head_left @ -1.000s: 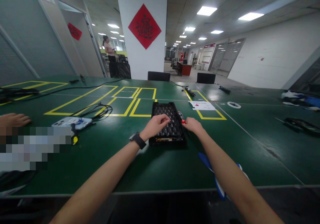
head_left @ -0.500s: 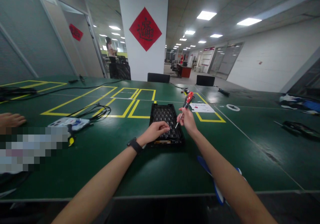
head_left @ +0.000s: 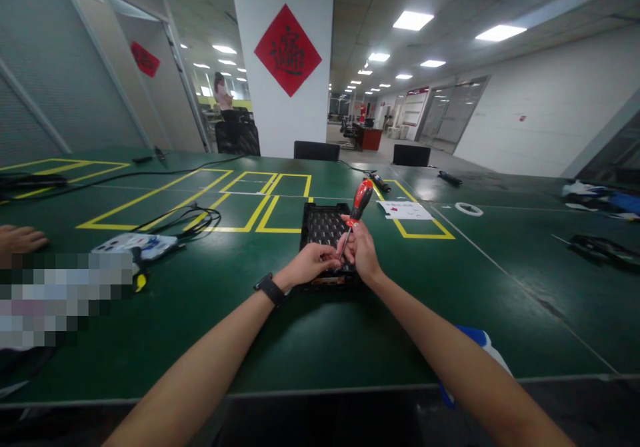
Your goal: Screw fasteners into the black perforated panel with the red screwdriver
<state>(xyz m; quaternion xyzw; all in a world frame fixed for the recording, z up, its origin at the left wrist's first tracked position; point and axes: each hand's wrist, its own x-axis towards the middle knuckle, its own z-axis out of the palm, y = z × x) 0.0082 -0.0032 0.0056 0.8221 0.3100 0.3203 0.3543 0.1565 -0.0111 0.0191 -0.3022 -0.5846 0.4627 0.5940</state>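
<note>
A red-and-black screwdriver [head_left: 363, 197] is in my right hand [head_left: 364, 252], whose fingers close around its lower part. The shaft slants down and to the left. My left hand [head_left: 311, 263], with a dark band on the wrist, is closed in a pinch at the shaft's lower end. Anything small between those fingertips is hidden. Both hands are over the near part of a black rectangular tray-like case [head_left: 325, 215] with a patterned inner surface. The case lies flat on the green table [head_left: 280, 340], its near right side partly covered by my right hand.
A white sheet [head_left: 407, 211] and a white ring [head_left: 469, 210] lie to the right. Blue-and-white items [head_left: 473, 336] sit under my right forearm. Leftward are a cable-trailing device [head_left: 160, 246] and another person's hand [head_left: 23, 239]. Yellow tape [head_left: 280, 230] marks the tabletop.
My right hand has moved left and slightly down with the screwdriver, bringing its tip to my left fingertips. My left hand has hardly moved. The view has shifted slightly.
</note>
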